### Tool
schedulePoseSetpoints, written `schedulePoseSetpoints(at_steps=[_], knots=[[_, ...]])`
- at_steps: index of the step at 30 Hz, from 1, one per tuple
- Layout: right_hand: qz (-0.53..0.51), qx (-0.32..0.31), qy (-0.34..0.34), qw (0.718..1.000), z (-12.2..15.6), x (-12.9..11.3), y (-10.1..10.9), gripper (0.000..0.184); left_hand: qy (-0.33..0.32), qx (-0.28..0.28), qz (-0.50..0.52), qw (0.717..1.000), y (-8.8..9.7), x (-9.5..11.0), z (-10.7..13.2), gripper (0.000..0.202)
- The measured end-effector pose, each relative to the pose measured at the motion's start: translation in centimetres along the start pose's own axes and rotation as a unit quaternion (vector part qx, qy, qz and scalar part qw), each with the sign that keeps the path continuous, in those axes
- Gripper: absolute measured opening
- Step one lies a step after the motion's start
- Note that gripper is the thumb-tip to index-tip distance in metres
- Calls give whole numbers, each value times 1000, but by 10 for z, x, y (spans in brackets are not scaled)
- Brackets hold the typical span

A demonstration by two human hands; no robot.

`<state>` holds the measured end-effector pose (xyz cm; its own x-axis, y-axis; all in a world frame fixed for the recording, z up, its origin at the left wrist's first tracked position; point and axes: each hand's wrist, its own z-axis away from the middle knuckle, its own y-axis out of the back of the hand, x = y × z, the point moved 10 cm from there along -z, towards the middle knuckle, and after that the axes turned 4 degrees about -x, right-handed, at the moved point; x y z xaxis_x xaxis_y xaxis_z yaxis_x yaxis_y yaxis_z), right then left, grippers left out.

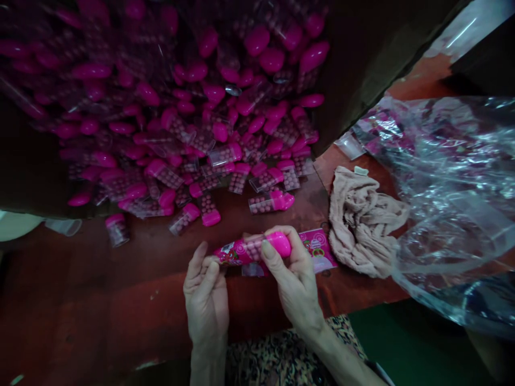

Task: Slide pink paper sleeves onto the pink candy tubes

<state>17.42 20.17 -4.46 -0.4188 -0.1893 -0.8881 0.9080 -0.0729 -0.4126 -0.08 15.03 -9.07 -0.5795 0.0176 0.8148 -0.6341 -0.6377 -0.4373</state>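
A clear plastic tube (251, 249) of pink candy balls, capped in bright magenta, is held up just above the table (120, 284), in the lower middle of the frame. Its long axis runs nearly crosswise, rising slightly toward the right.

The right hand (295, 284) is nearer the capped end: its thumb and fingers (277, 236) close around the tube just behind and against the cap. The left hand (206, 303) is at the opposite, lower end, where its fingers (209, 262) pinch a pink printed wrapper (227, 254) against the tube. Both hands are clenched on the tube, with none of the fingers released.

A flat pink printed sleeve (317, 249) lies on the table, partly under the right hand. A loose capped tube (270, 202) lies just above the hands, at the lower edge of a large heap of similar tubes (161, 134) that fills the upper left of the frame. To the right are a crumpled beige cloth (362, 222) and a clear plastic bag (454, 187).
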Motion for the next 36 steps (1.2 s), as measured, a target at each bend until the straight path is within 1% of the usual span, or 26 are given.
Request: schedulePoseSetpoints(at_steps=[3, 4, 7, 9, 12, 13, 14, 16, 17, 18, 19, 20, 21, 22, 23, 24, 25, 26, 28, 30, 32, 36], knots=[[26, 11, -4, 1000, 1, 0, 3, 9, 27, -12, 19, 999, -3, -6, 1, 37], [33, 4, -13, 999, 0, 1, 2, 9, 34, -14, 24, 999, -4, -8, 1, 37], [44, -50, -44, 997, -1, 7, -6, 9, 39, -13, 31, 999, -6, -10, 0, 36], [59, -65, -42, 995, -1, 6, -8, 9, 34, -12, 26, 999, -6, -10, 0, 34], [79, -24, -7, 997, -3, 1, 0, 8, 27, -27, -13, 999, -7, -11, 2, 34], [83, -8, 3, 996, -5, -1, 3, 8, 11, -29, -42, 999, -6, -7, 3, 34], [86, 5, 9, 996, -6, -2, 7, 9, -20, -25, -79, 996, -4, 1, 3, 34], [94, 8, 6, 996, -9, -3, 11, 12, -115, -15, -161, 980, 0, 26, 5, 36], [100, -2, 1, 995, -11, -3, 11, 13, -159, -22, -198, 967, -2, 40, 6, 36], [105, -18, -6, 994, -12, -3, 9, 15, -184, -47, -233, 954, -8, 50, 6, 36], [109, -40, -12, 993, -13, -3, 6, 17, -181, -91, -266, 943, -17, 54, 4, 35], [114, -63, -15, 991, -13, -3, 2, 18, -149, -147, -302, 930, -28, 52, 1, 36], [120, -84, -14, 989, -12, -4, -3, 20, -95, -204, -344, 912, -38, 44, 0, 38], [129, -103, -9, 986, -10, -5, -7, 22, -42, -247, -383, 889, -44, 34, 0, 38], [141, -119, 0, 983, -8, -6, -11, 24, 4, -275, -417, 866, -49, 26, 2, 36], [154, -128, 13, 980, -6, -7, -14, 27, 37, -291, -436, 851, -52, 19, 4, 33], [171, -131, 32, 976, -4, -9, -15, 30, 61, -301, -439, 844, -55, 13, 6, 28], [192, -128, 57, 971, -3, -13, -16, 33, 80, -310, -424, 847, -58, 7, 10, 25], [241, -112, 117, 957, 0, -22, -14, 33, 119, -325, -351, 870, -65, -7, 18, 23], [287, -92, 169, 939, 4, -31, -12, 32, 150, -329, -271, 892, -68, -17, 26, 23], [311, -81, 190, 928, 7, -35, -11, 30, 157, -322, -230, 905, -69, -22, 31, 22], [316, -101, 194, 923, 14, -38, -17, 26, 157, -322, -218, 908, -71, -21, 37, 23]])
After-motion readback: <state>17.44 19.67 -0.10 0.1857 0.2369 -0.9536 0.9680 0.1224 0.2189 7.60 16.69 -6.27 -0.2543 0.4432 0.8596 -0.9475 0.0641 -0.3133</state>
